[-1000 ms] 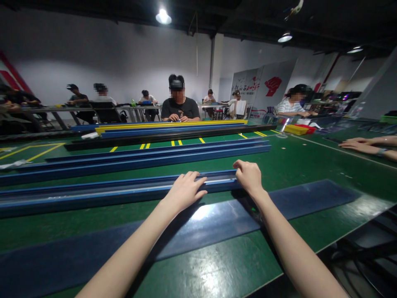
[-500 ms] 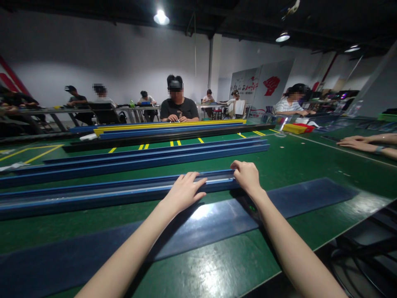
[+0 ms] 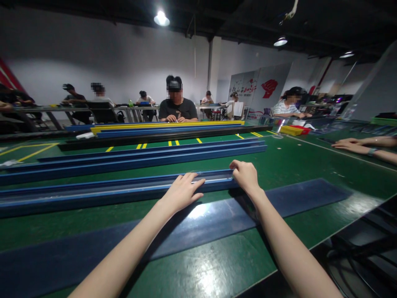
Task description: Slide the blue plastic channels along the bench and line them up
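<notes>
A long blue channel, like an open trough with a pale strip along its inside, lies across the green table. My left hand rests on its near rim with fingers spread and thumb apart. At the channel's right end, my right hand has its fingers curled over the edge; the fingertips are partly hidden. Beneath my forearms a flat dark-blue strip lies on the table, nearer to me than the channel.
Beyond are further blue channels, a black one and a yellow one. Another person's hands rest on the table at right. A yellow tray stands at the far right. One person sits opposite.
The view has shifted very slightly. Both hands keep their places on the channel, and nothing on the table has visibly moved.
</notes>
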